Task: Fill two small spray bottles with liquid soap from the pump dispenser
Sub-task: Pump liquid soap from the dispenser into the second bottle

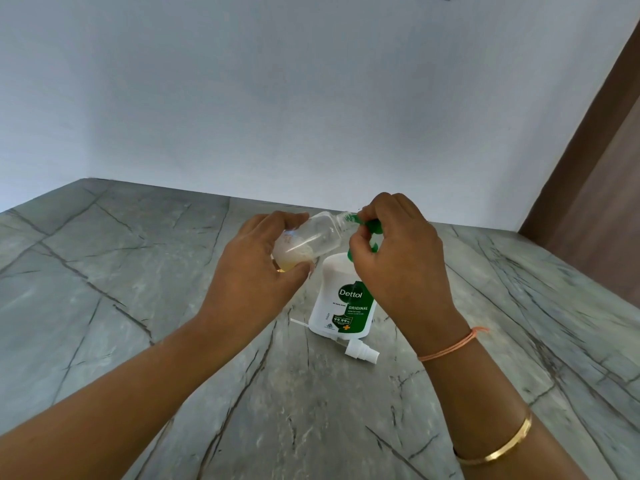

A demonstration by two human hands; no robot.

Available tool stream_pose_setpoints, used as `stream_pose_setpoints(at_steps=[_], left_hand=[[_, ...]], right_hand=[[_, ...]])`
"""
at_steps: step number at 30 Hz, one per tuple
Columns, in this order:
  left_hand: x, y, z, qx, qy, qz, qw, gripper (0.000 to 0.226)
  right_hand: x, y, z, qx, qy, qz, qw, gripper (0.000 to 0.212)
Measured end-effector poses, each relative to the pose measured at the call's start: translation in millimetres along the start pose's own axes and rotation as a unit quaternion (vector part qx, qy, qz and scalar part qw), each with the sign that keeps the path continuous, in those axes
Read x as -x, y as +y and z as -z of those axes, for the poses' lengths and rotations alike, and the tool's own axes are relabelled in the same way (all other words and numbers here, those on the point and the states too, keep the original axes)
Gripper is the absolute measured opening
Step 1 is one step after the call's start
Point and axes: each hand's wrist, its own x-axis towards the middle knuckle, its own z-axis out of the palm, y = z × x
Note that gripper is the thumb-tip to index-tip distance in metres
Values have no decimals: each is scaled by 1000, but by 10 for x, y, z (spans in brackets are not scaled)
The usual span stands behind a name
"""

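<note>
Left hand (pixel 256 268): grips base of clear spray bottle (pixel 318 233), tilted above counter (pixel 138 271), open neck at green pump head (pixel 375 226).
Right hand (pixel 398 258): fingers curled over pump head.
Bottle contents: small yellowish pool at base.
Dettol pump dispenser (pixel 341 306): upright, nearer back edge.
Spray cap (pixel 362 351): lying just in front of dispenser.
Open room: counter extends wide left and toward near edge; wall (pixel 277 98) along back edge.
</note>
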Motion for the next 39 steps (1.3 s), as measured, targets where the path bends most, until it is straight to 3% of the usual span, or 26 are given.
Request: stream_pose_setpoints(at_steps=[39], left_hand=[[-17, -10, 27, -11, -6, -7, 1000, 48]], right_hand=[[-1, 4, 5, 7, -14, -3, 1000, 7]])
